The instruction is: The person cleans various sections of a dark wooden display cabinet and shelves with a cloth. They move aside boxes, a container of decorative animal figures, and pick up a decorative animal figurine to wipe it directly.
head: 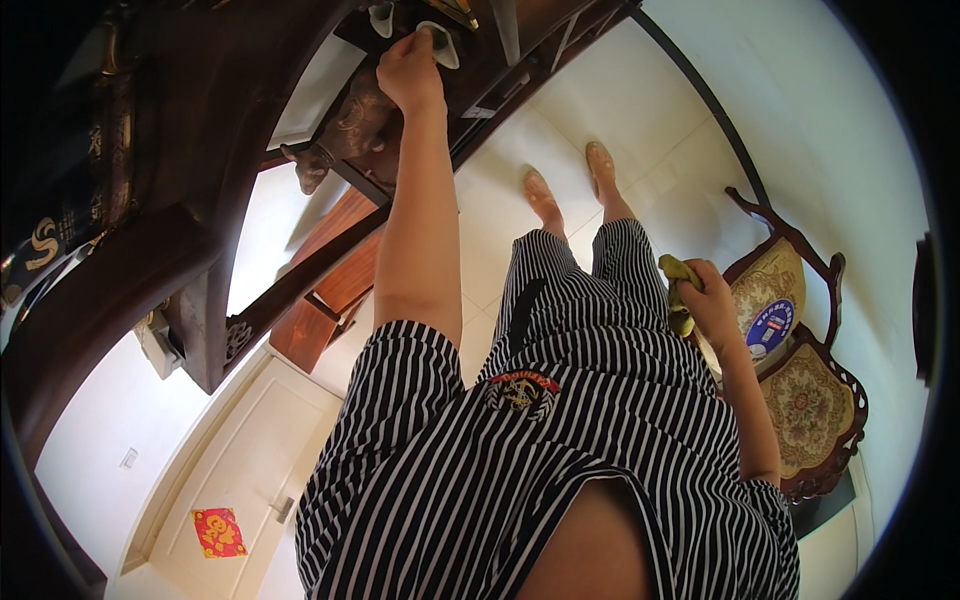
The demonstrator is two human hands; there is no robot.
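My left hand [414, 71] reaches up to a dark wooden shelf unit and pinches the rim of a small white cup [450, 57]. A second white cup [382, 21] is just left of it, cut by the top of the view. Near my wrist stands a brown animal figurine [356, 124] with a horned or eared head. At my right side, beside the striped trousers, my right hand [705, 300] grips a crumpled yellow-green cloth [681, 271]. The fingertips of my left hand are partly hidden.
A carved wooden chair with floral upholstery [806, 405] stands at right, a blue round hand fan [772, 328] by its seat. Dark wooden framing [187, 255] fills the left, close to me. Behind it are a white door [225, 480] and a reddish wooden piece of furniture [330, 285].
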